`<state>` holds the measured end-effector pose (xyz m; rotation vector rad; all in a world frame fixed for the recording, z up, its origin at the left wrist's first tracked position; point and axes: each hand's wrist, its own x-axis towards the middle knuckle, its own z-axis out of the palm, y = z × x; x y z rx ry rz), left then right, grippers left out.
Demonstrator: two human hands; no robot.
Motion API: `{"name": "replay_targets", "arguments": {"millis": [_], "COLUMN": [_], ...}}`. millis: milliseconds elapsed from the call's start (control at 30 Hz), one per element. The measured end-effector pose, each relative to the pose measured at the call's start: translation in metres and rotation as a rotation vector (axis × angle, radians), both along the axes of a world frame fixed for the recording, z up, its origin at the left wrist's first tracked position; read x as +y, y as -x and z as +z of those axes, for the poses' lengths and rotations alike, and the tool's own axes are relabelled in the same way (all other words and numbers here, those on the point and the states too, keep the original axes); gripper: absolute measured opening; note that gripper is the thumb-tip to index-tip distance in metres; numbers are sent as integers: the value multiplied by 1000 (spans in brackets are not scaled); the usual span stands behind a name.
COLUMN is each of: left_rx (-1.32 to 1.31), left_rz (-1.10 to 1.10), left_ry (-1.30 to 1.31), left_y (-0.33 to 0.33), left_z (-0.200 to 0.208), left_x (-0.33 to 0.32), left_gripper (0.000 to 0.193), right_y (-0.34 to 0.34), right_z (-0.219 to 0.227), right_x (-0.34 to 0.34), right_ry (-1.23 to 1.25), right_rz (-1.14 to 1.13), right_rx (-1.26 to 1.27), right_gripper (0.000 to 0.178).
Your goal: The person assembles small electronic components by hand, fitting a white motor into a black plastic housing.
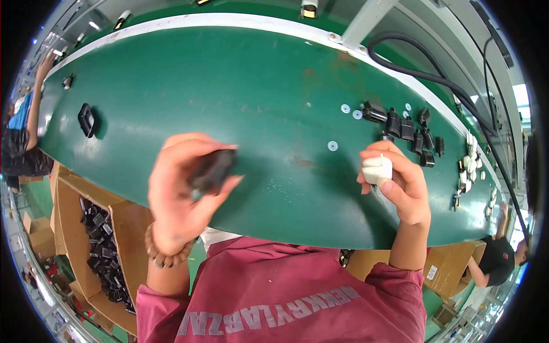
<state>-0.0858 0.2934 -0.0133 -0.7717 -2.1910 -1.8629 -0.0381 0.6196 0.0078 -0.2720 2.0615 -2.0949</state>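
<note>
My left hand (pixel 182 183) is closed around a black plastic housing (pixel 215 170), blurred by motion, above the green work table (pixel 269 91). To the right, my right hand (pixel 403 183) pinches a small white plastic piece (pixel 377 170) between thumb and fingers; a thin prong-like bit sticks up from its top. Just beyond that hand lies a group of black housings (pixel 407 129). Small pale discs (pixel 333 146) are scattered on the table near them. What lies inside the black housing in my left hand is hidden.
At far left on the table sits an open black shell (pixel 87 120). Several white parts (pixel 470 163) lie along the right edge. A cardboard box (pixel 128 246) of black parts stands below left. A black cable (pixel 440 77) hangs at upper right. People (pixel 496 260) work at both sides.
</note>
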Motion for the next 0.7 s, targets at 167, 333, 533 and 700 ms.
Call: {"name": "replay_targets", "arguments": {"millis": [167, 333, 533, 700], "left_rx": [-71, 114, -29, -492], "left_rz": [-157, -247, -307, -384], "left_ry": [-45, 109, 133, 84], "left_y": [20, 41, 39, 38], "left_z": [-6, -6, -11, -15], "left_x": [41, 63, 78, 95], "left_gripper": [41, 38, 44, 43], "right_y": [-9, -15, -17, -12], "right_z": [15, 14, 21, 16], "right_x": [-1, 0, -9, -20], "right_ry": [-7, 43, 85, -69], "right_rz": [-45, -118, -108, -143], "right_rx": [10, -33, -133, -158], "right_gripper": [46, 41, 37, 36]}}
